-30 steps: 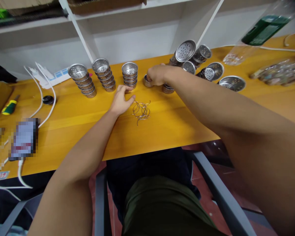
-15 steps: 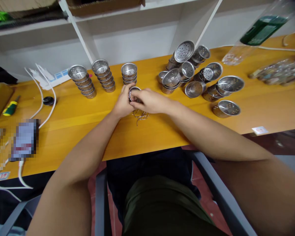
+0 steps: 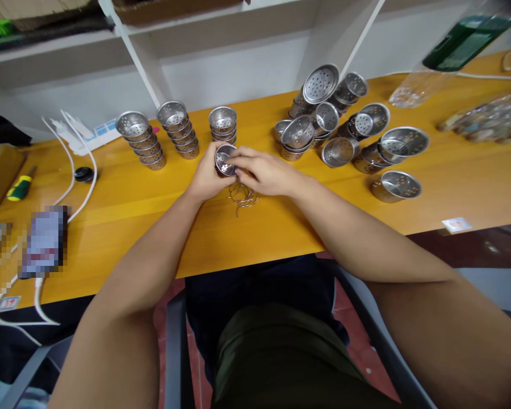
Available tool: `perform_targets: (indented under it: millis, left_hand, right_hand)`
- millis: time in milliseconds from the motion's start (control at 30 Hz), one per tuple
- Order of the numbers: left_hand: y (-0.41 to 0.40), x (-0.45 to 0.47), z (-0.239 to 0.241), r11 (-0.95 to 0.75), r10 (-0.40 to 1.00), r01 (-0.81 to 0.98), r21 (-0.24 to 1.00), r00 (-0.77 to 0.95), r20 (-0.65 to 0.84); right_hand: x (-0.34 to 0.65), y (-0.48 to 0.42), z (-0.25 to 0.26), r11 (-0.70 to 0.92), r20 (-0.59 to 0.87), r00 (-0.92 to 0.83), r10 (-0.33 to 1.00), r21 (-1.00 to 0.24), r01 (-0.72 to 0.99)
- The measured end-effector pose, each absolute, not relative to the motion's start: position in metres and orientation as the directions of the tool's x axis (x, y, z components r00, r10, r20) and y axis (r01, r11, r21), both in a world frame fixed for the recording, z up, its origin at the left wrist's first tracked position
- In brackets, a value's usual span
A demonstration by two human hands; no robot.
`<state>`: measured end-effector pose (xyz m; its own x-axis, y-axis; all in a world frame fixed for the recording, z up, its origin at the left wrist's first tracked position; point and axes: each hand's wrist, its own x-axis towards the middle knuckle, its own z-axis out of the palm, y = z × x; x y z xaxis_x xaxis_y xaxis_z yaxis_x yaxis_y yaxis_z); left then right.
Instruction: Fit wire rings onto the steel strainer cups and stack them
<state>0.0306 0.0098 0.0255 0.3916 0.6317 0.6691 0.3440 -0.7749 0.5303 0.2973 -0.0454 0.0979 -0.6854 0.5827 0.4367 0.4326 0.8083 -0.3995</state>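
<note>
A small perforated steel strainer cup (image 3: 224,158) is held above the orange table (image 3: 123,227) by both hands. My left hand (image 3: 206,177) wraps it from the left, and my right hand (image 3: 264,172) pinches its right rim. Just beneath the hands lies a tangle of thin wire handles (image 3: 243,196). Three neat stacks of the same cups (image 3: 141,139) (image 3: 179,129) (image 3: 222,124) stand behind my left hand. A loose heap of cups (image 3: 323,122) lies behind and to the right of my right hand.
A yellow-green screwdriver (image 3: 19,186), a black cap (image 3: 83,174) and white cables (image 3: 74,165) lie at the left. A single cup (image 3: 395,186) and a small label (image 3: 456,224) sit at the right front. White shelving (image 3: 221,62) backs the table.
My right hand took a cup from the loose heap and brought it to my left hand. The cup now sits tilted, held by both hands above the wire handles.
</note>
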Motion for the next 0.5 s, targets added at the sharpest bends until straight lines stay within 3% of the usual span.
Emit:
perform_targets:
  millis: [167,500]
  left_hand:
    - [0.010,0.028,0.029,-0.784,0.618,0.377,0.493,0.402,0.676]
    - [-0.004,0.039,0.044,-0.744,0.663,0.452,0.492,0.406,0.629]
  right_hand:
    - [0.288,-0.055,0.102,0.768,0.359,-0.689,0.629,-0.422,0.481]
    - [0.284,-0.055,0.115,0.627,0.419,-0.484,0.768,-0.642,0.440]
